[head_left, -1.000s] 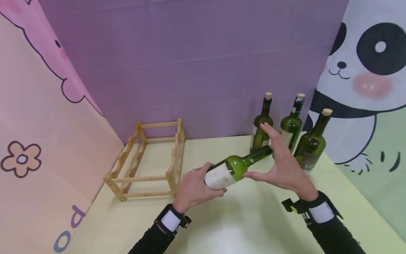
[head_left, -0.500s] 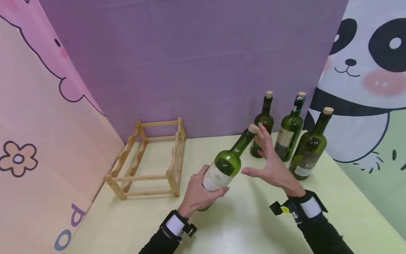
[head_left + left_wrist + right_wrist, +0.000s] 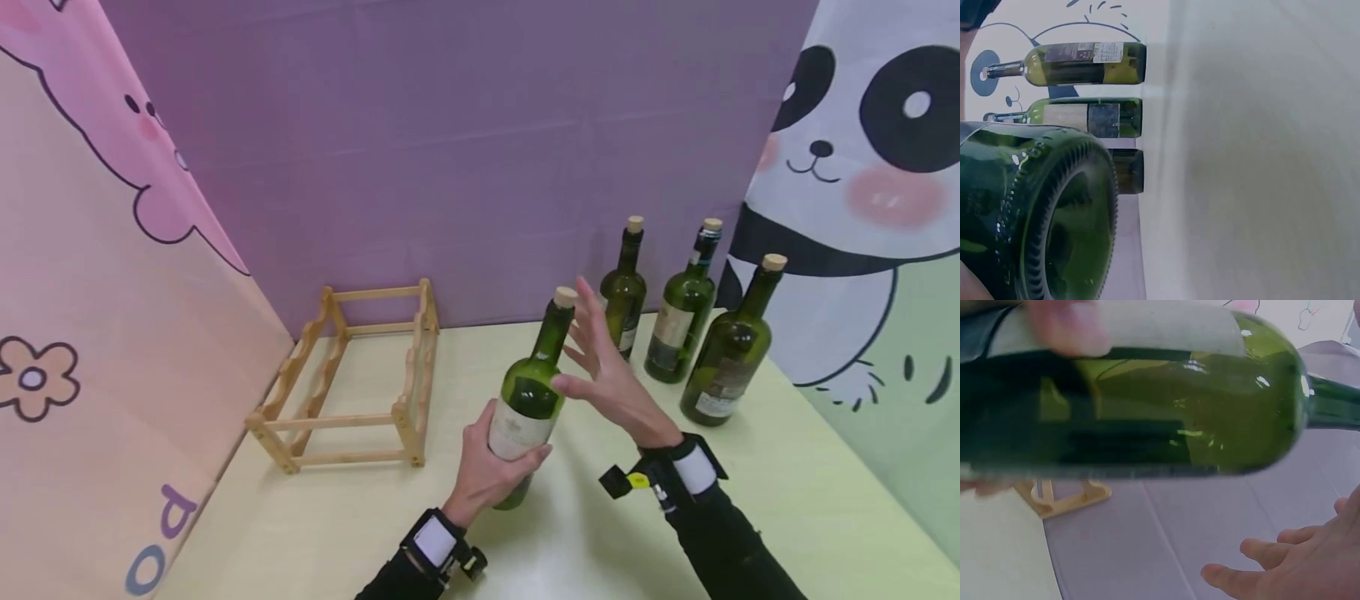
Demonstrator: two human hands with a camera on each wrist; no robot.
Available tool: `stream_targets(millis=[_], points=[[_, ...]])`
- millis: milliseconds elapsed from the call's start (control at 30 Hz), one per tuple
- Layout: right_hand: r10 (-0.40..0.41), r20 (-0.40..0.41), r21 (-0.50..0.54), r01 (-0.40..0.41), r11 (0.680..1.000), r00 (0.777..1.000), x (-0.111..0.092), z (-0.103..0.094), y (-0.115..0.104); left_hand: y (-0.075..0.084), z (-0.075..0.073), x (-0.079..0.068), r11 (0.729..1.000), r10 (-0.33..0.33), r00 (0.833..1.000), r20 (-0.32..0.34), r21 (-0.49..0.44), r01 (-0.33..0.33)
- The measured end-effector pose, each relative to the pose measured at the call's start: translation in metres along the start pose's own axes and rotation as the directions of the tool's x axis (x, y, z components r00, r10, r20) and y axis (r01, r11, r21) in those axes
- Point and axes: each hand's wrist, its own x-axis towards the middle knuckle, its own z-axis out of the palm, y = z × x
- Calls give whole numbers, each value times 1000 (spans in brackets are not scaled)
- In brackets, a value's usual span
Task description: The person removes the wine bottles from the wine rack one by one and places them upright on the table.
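Note:
A green wine bottle [image 3: 531, 390] with a cork and a pale label is held off the table, nearly upright with its neck leaning right. My left hand [image 3: 486, 471] grips it round the label, thumb across the front. Beside the neck is my right hand [image 3: 617, 385], its fingers spread and holding nothing; whether a fingertip touches the glass I cannot tell. The bottle's ridged base [image 3: 1066, 225] fills the lower left of the left wrist view. In the right wrist view the bottle's shoulder [image 3: 1272, 394] shows above the extended right fingers [image 3: 1260, 553].
A wooden wine rack [image 3: 341, 421] stands on the left of the pale table [image 3: 345, 533]. At the back right stand three corked wine bottles: one at the rear [image 3: 624, 287], one in the middle [image 3: 678, 317], one nearest [image 3: 727, 367]. A purple cloth wall [image 3: 450, 167] rises behind.
The held bottle has swung from lying aslant to nearly upright, and its cork has come into sight. My right hand has shifted left alongside the neck.

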Motion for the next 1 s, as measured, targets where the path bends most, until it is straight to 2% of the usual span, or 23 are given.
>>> stream_targets(millis=[200, 300, 433, 600, 833, 1000], points=[[-18, 21, 83, 16, 996, 1000, 17, 15, -8, -6, 9, 1, 996, 85, 996, -34, -34, -86], [-56, 33, 128, 52, 990, 998, 20, 22, -9, -5, 13, 1, 995, 88, 996, -18, -45, -89], [-82, 61, 154, 72, 986, 995, 20, 28, -10, -5, 16, 0, 997, 58, 998, 11, -51, -57], [-49, 127, 165, 28, 986, 991, 18, 30, -15, -4, 18, -1, 996, 45, 999, 16, -73, -44], [56, 186, 141, -83, 987, 981, 13, 26, -19, -8, 20, -1, 992, 95, 995, 3, -85, -94], [30, 182, 158, -59, 986, 983, 10, 25, -19, -8, 20, 1, 987, 145, 989, -3, -70, -145]])
